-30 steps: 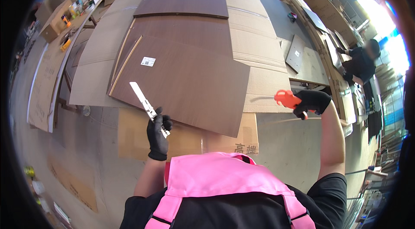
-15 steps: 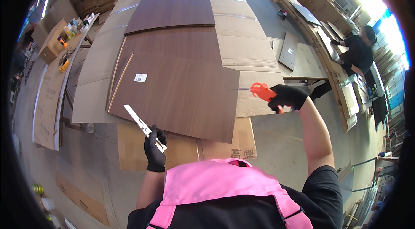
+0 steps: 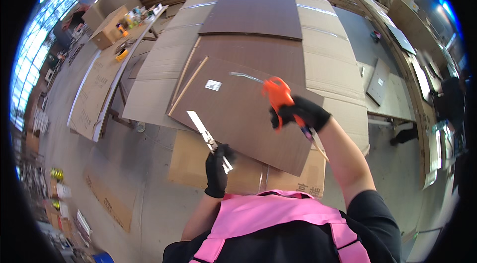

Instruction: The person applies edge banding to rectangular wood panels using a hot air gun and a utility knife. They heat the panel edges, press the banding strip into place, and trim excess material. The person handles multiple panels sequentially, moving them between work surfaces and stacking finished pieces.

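Observation:
My right hand [image 3: 306,113], in a black glove, is wrapped round an orange air blow gun [image 3: 279,95]. Its thin bent metal nozzle [image 3: 244,75] points left above a dark brown panel [image 3: 263,124], and a hose trails from its lower end. Lower and to the left, my gloved left hand [image 3: 216,169] grips a narrow pale metal strip with cutouts, like a drawer slide [image 3: 200,125]. The strip tilts up over the panel's near left edge. A white label [image 3: 213,85] is stuck on that panel, which lies askew over other brown boards.
Another brown panel [image 3: 253,12] lies farther back on the cardboard-covered table [image 3: 330,74]. To the left stands a side bench [image 3: 94,95] with a cardboard box and bottles. A long workbench [image 3: 422,129] runs along the right, where a person [image 3: 449,101] in dark clothes stands.
My right hand has brought the blow gun left over the panel, its nozzle now angled up-left. The left hand still holds the metal strip. The whole view has shifted and turned.

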Demonstrator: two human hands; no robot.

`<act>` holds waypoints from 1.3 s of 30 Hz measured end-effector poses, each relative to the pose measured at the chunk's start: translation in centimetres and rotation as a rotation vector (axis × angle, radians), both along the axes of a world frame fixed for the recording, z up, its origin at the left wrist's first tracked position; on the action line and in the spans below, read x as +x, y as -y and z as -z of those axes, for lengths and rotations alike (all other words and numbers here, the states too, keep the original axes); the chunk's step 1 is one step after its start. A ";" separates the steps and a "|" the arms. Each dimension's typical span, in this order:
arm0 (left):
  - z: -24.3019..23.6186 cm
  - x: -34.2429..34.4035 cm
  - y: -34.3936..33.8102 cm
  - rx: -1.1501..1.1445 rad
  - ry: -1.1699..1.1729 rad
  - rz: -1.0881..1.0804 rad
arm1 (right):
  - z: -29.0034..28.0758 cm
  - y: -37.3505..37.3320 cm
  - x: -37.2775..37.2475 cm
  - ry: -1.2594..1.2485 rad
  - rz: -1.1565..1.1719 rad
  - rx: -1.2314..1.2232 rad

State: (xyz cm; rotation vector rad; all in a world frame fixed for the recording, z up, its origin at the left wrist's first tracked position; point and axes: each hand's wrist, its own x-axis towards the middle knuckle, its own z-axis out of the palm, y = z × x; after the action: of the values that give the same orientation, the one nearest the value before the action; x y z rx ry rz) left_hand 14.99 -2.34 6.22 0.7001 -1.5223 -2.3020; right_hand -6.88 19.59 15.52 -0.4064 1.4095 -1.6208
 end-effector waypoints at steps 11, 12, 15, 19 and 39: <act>0.8 -5.5 -8.5 -0.391 -0.007 1.254 | 6.1 -6.3 10.1 0.168 0.146 -0.332; 1.3 -6.1 -8.5 -0.927 -0.220 1.337 | 6.2 -7.9 10.1 0.154 0.224 -0.297; 3.4 -5.0 -3.7 -1.497 -0.596 0.813 | 6.5 -13.4 10.6 0.139 0.619 -0.387; 6.0 -5.4 5.9 -1.821 -0.190 0.482 | 6.3 -18.2 12.2 0.177 0.806 -0.415; -24.1 -18.2 6.7 -1.684 -0.167 0.547 | -8.4 -15.3 17.2 -0.131 0.868 -0.573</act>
State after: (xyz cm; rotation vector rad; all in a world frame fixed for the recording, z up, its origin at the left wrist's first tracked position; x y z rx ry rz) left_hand -3.23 -9.01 30.32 -0.4070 -2.8332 -0.4907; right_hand 10.30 34.86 23.95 -0.2217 1.2609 -2.7718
